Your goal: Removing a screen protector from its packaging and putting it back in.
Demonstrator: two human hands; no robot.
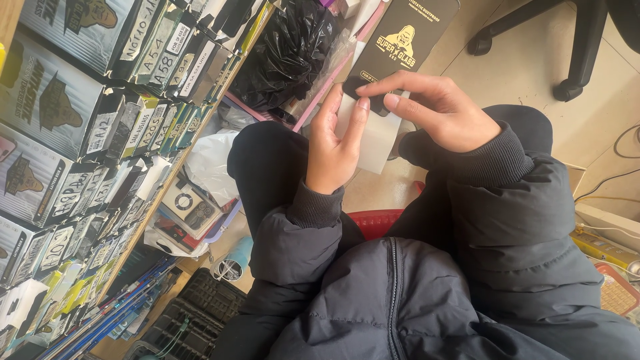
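My left hand (337, 143) holds a pale translucent sheet (377, 137), thumb and fingers along its left edge. My right hand (433, 110) pinches the top of the same sheet, where a small dark piece (353, 87) shows under the fingertips. A flat black package with yellow print (407, 33) lies just beyond my hands. Both arms are in dark puffy jacket sleeves and rest over my lap.
Shelves of many boxed flat packages (80, 133) fill the left side. A crumpled black plastic bag (287, 50) sits at the top. A red stool edge (377, 220) shows between my legs. An office chair base (567, 40) stands at the top right, cables and boxes at the right.
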